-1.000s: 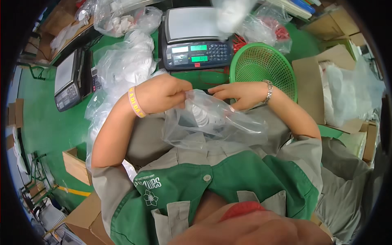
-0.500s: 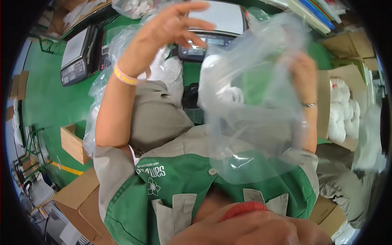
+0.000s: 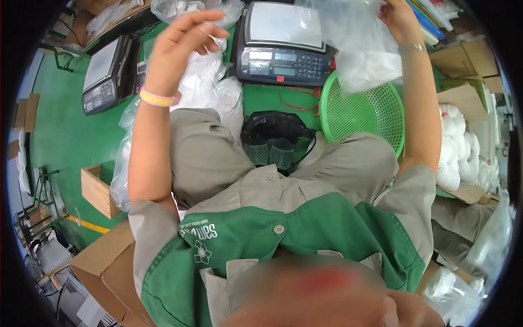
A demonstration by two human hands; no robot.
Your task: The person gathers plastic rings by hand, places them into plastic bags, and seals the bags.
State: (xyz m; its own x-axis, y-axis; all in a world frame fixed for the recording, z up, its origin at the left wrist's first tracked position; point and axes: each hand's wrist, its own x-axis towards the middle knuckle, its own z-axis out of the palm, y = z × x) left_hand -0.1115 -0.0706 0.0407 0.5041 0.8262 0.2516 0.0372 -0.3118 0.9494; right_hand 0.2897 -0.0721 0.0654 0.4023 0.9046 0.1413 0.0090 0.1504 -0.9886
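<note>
My left hand is raised with its fingers apart and nothing in them, above a clear bag of white goods. At the upper right, my right hand grips a translucent plastic bag, partly smeared by motion. The plastic bag hangs over a green perforated basket, hiding part of its far side. Between my hands stands a digital scale with a bare white pan.
A second scale stands at the left. White bundles fill a cardboard box at the right. Near the lower left are a small wooden box and a large carton. A black bag lies between my knees.
My right hand has swung up and away, carrying the plastic bag from in front of my chest. That uncovers the green basket and the middle scale. My left hand has moved left and slightly down.
</note>
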